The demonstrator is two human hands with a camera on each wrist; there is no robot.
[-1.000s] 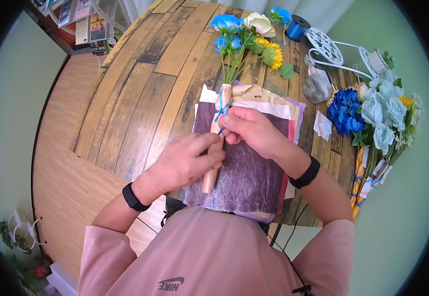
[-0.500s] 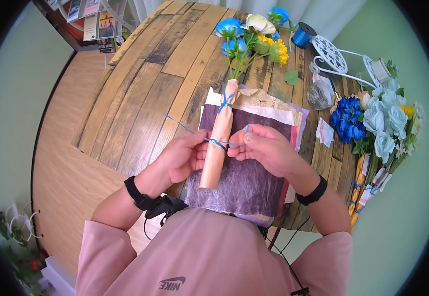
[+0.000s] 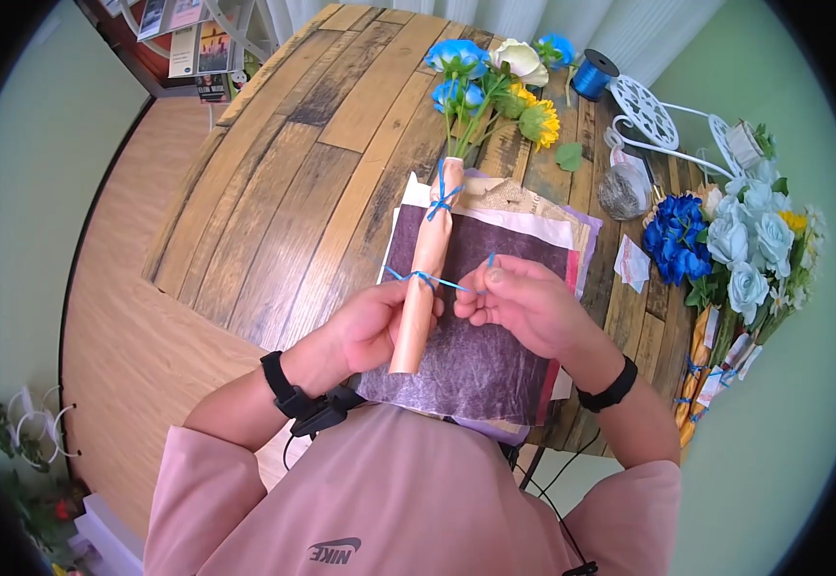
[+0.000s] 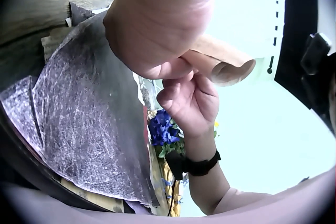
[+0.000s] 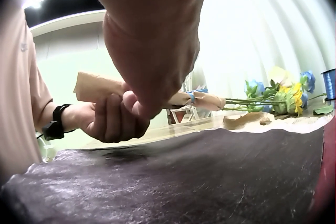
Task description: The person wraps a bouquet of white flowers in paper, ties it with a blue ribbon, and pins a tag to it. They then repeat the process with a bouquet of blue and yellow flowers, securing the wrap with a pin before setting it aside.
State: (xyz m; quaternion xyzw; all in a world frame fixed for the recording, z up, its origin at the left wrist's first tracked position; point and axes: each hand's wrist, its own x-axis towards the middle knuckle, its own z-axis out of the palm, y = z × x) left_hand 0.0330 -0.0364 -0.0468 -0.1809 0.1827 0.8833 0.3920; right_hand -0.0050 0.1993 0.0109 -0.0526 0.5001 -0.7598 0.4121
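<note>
A narrow paper-wrapped bouquet [image 3: 411, 341] slants over a stack of wrapping sheets, its blue, white and yellow flowers [image 3: 459, 58] at the far end. Blue ribbon is knotted near its neck, and a second blue ribbon [image 3: 451, 284] circles the tube lower down. My left hand [image 3: 372, 324] holds the tube from the left, its fingers curled underneath, as the right wrist view shows at the paper tube [image 5: 94, 87]. Right of the tube, my right hand [image 3: 531, 298] pinches one ribbon end and draws it taut. The other ribbon end sticks out leftward above my left thumb.
Dark purple wrapping sheets [image 3: 495, 355] lie beneath the bouquet. A blue ribbon spool [image 3: 593, 77], a white metal stand [image 3: 646, 113] and a loose leaf [image 3: 569, 156] are farther back. More wrapped flowers [image 3: 749, 235] lie along the right edge.
Both hands were close together at the tube, then spread apart with the ribbon ends. Since then the left hand has let go of its end and taken hold of the tube.
</note>
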